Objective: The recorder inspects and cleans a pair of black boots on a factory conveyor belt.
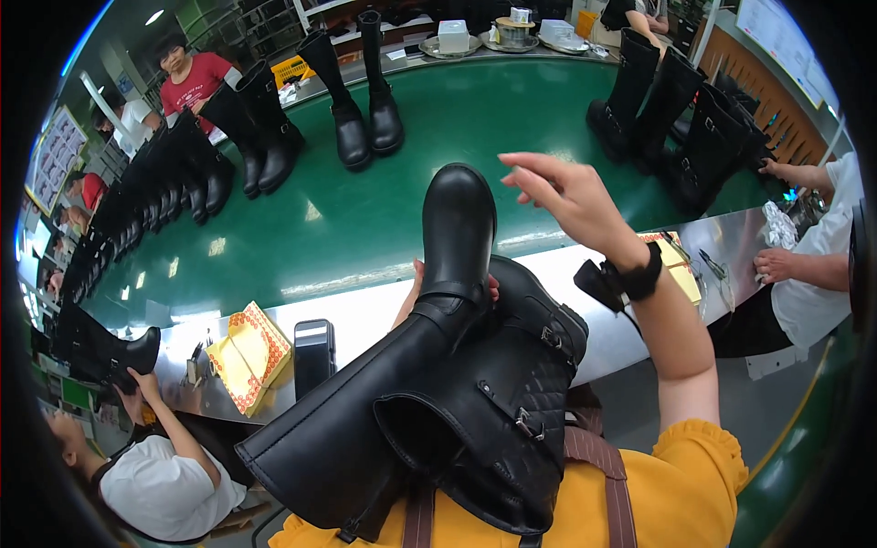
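Note:
A tall black leather boot (457,228) lies tilted across in front of me, toe pointing away and shaft toward my lap. My left hand (414,290) is wrapped round its foot from beneath; only parts of the hand show at either side of the boot. A second black boot (539,393), with a quilted shaft, straps and buckles, rests against my body on the right, its wide opening facing me. My right hand (571,196) is raised right of the first boot's toe, fingers stretched loosely with nothing visible in them. A black band with a small box (621,279) circles that wrist.
A green conveyor belt (365,219) carries pairs of black boots (365,119) at left, centre and right (639,110). On the metal ledge lie a phone (314,356), yellow paper stacks (251,356) and small tools (713,265). Co-workers sit left (164,484) and right (818,274).

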The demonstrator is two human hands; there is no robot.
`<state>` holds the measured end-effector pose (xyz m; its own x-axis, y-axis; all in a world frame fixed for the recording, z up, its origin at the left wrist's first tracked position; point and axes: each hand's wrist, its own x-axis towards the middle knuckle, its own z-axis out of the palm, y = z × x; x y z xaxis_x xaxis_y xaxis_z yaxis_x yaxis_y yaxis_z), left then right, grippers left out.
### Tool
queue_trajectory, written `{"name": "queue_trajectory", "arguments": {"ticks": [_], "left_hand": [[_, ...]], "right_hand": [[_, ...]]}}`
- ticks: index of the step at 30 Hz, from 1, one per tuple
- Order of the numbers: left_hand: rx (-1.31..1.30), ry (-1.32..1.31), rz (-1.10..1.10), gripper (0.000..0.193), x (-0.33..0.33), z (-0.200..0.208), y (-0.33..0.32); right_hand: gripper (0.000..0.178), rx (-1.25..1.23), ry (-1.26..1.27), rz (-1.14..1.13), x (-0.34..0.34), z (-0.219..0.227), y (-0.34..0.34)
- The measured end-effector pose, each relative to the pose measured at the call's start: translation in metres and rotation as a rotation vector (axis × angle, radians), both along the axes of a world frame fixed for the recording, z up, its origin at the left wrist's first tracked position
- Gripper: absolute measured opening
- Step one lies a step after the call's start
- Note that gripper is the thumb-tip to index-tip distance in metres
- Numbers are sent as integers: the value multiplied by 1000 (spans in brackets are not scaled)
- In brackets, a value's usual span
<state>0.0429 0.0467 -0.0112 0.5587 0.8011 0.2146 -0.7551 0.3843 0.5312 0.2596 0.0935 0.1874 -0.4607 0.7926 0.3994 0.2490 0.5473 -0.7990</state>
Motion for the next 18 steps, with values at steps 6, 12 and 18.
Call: {"name": "queue_trajectory", "arguments": {"ticks": [6, 12, 18], "left_hand": [[-31, 265, 158, 120, 2, 12, -14], [-115, 240, 152, 118, 3, 14, -17], [-46, 133, 113, 119, 2, 9, -9]], "right_hand": [[33, -92, -218, -41, -36, 19, 22], [31, -180, -183, 75, -18, 3, 29], [58, -473, -502, 120, 46, -76, 12]]}}
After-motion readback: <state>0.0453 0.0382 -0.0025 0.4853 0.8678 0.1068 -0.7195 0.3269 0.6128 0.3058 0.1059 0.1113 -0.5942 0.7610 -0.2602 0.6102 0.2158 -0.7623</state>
